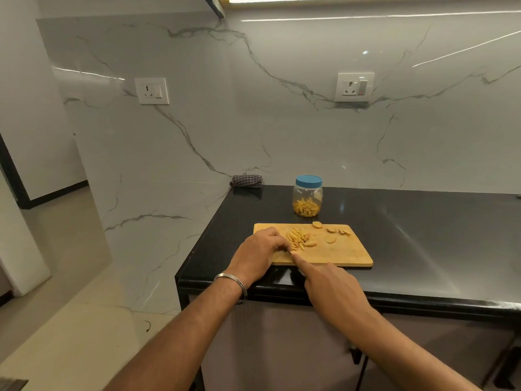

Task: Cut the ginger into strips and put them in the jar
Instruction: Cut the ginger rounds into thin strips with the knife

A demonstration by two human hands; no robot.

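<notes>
Glossy black stone countertop (pixel 408 238). Pale tan rectangular wooden cutting board (pixel 344 251); yellow ginger strips (pixel 298 239) on it. Clear plastic jar (pixel 307 197), blue lid, yellow strips inside. Dark checked cloth (pixel 247 181) at back-left corner. White marble wall (pixel 253 108), grey veins.

The knife (pixel 296 263) is being almost wholly hidden beneath the right hand (pixel 332 289); the left hand's (pixel 258 256) fingertips are being concealed.
</notes>
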